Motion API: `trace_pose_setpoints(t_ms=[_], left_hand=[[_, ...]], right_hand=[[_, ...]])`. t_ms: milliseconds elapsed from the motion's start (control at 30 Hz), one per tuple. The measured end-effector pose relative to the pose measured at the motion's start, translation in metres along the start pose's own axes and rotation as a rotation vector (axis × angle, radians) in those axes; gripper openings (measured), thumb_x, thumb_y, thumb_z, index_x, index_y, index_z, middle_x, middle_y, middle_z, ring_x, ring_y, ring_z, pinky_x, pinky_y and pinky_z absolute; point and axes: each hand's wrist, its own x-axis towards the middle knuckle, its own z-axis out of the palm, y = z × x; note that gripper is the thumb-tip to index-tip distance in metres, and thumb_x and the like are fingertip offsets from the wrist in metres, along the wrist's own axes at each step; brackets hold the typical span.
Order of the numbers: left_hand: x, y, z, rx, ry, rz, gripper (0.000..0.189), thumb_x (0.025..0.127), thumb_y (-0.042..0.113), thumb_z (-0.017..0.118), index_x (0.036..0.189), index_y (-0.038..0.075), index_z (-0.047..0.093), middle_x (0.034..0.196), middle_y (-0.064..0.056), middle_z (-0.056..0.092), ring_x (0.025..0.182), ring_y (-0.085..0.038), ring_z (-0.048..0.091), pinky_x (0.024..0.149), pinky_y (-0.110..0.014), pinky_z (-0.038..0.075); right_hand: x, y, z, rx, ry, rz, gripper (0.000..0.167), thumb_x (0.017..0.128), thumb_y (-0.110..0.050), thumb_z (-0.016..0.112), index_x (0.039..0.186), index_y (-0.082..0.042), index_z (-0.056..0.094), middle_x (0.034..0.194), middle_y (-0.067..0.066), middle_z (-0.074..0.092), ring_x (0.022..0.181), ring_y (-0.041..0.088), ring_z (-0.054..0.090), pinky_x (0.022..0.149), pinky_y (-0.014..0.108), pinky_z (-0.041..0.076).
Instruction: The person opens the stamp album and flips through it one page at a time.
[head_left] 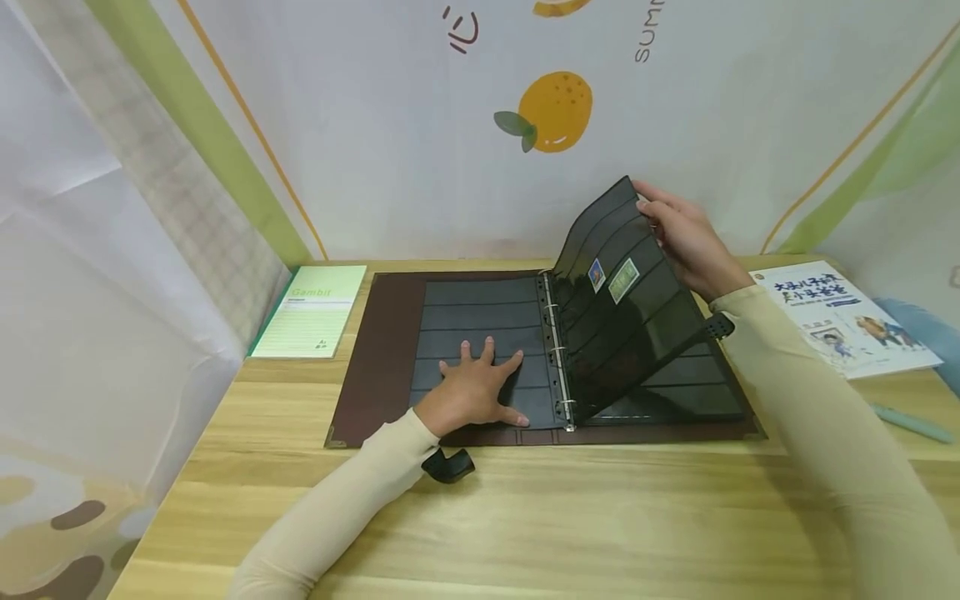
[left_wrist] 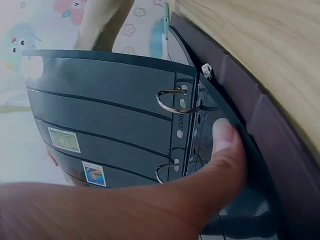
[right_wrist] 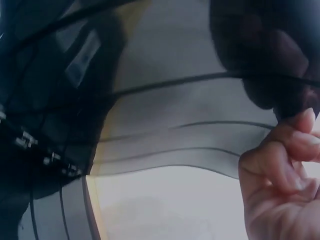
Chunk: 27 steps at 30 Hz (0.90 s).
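A brown stamp album (head_left: 386, 333) lies open on the table, with metal rings (head_left: 557, 350) down its spine. My left hand (head_left: 472, 387) rests with fingers spread on the dark left page (head_left: 480, 317); its thumb (left_wrist: 225, 140) lies near the rings in the left wrist view. My right hand (head_left: 686, 237) pinches the outer edge of a black pocket page (head_left: 607, 242) and holds it raised at a slant. Two stamps show on this page, a blue one (head_left: 596, 275) and a green one (head_left: 624, 280). In the right wrist view, the right hand's fingers (right_wrist: 280, 165) curl at the page edge.
A green notepad (head_left: 311, 312) lies left of the album. To the right are a white picture book (head_left: 847, 321), partly behind the right forearm, and a pale green pen (head_left: 912, 423). A printed curtain (head_left: 420, 167) hangs behind the wooden table (head_left: 562, 525).
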Motion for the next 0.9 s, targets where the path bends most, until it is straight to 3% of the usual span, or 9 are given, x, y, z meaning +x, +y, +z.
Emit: trace_pose_setpoints(t_ms=[167,300,400,500,533,600,733,800,900], left_hand=[[-0.002,0.003,-0.007,-0.076,0.001,0.01,0.096,0.084,0.062,0.072,0.161,0.027,0.028,0.168,-0.024,0.013,0.15,-0.057,0.012,0.108,-0.078,0.029],[-0.005,0.022,-0.033,-0.279,0.156,0.124,0.089,0.094,0.057,0.064,0.162,0.014,0.025,0.163,-0.025,0.029,0.15,-0.046,0.03,0.112,-0.064,0.037],[-0.008,0.046,-0.064,-0.486,0.281,0.233,0.081,0.102,0.053,0.053,0.163,0.012,0.018,0.134,-0.021,0.063,0.117,-0.033,0.066,0.102,-0.048,0.051],[-0.01,0.071,-0.096,-0.626,0.327,0.289,0.077,0.105,0.054,0.042,0.163,0.012,0.013,0.104,-0.014,0.071,0.081,-0.024,0.068,0.083,-0.037,0.055],[-0.009,0.079,-0.105,-0.641,0.33,0.305,0.078,0.105,0.056,0.04,0.163,0.011,0.013,0.091,-0.012,0.069,0.07,-0.024,0.064,0.076,-0.036,0.054],[-0.006,0.092,-0.121,-0.612,0.353,0.333,0.081,0.104,0.058,0.04,0.163,0.007,0.014,0.086,-0.008,0.069,0.067,-0.018,0.064,0.069,-0.031,0.052],[0.002,0.104,-0.141,-0.445,0.397,0.353,0.09,0.101,0.053,0.053,0.16,-0.004,0.016,0.069,-0.002,0.061,0.058,-0.015,0.061,0.064,-0.024,0.047],[0.003,0.103,-0.144,-0.393,0.375,0.348,0.086,0.101,0.04,0.06,0.159,-0.006,0.016,0.065,-0.003,0.062,0.058,-0.016,0.063,0.061,-0.024,0.046],[0.002,0.097,-0.147,-0.389,0.279,0.356,0.076,0.101,0.018,0.058,0.159,-0.005,0.015,0.066,-0.002,0.066,0.061,-0.013,0.069,0.056,-0.022,0.043]], right_hand=[[0.003,-0.002,0.013,-0.041,-0.019,0.005,0.057,0.107,-0.02,0.048,0.161,-0.016,0.029,0.073,-0.013,0.038,0.06,0.003,0.031,0.053,0.016,0.028],[0.006,-0.003,0.018,-0.033,-0.048,0.008,0.058,0.107,-0.021,0.048,0.161,-0.018,0.028,0.067,-0.011,0.039,0.055,0.004,0.033,0.048,0.018,0.027],[0.007,-0.005,0.022,-0.023,-0.069,0.004,0.059,0.107,-0.023,0.049,0.162,-0.019,0.027,0.066,-0.009,0.04,0.052,0.004,0.035,0.044,0.019,0.027],[0.009,-0.009,0.027,-0.065,-0.09,0.003,0.06,0.107,-0.026,0.049,0.162,-0.02,0.025,0.066,-0.008,0.041,0.051,0.005,0.036,0.044,0.021,0.028],[0.009,-0.011,0.029,-0.091,-0.093,0.002,0.061,0.107,-0.028,0.049,0.162,-0.021,0.025,0.066,-0.008,0.042,0.051,0.005,0.036,0.045,0.022,0.029],[0.011,-0.015,0.033,-0.158,-0.1,0.0,0.062,0.106,-0.032,0.049,0.162,-0.022,0.024,0.063,-0.008,0.043,0.05,0.006,0.036,0.045,0.023,0.03],[0.014,-0.02,0.041,-0.269,-0.138,-0.021,0.063,0.106,-0.036,0.047,0.162,-0.022,0.024,0.056,-0.008,0.044,0.046,0.008,0.039,0.05,0.024,0.039],[0.015,-0.021,0.043,-0.285,-0.168,-0.029,0.063,0.106,-0.034,0.047,0.163,-0.02,0.023,0.053,-0.008,0.043,0.045,0.009,0.039,0.052,0.026,0.042],[0.016,-0.021,0.047,-0.291,-0.201,-0.032,0.063,0.107,-0.031,0.047,0.163,-0.017,0.022,0.053,-0.007,0.044,0.045,0.009,0.04,0.053,0.025,0.045]])
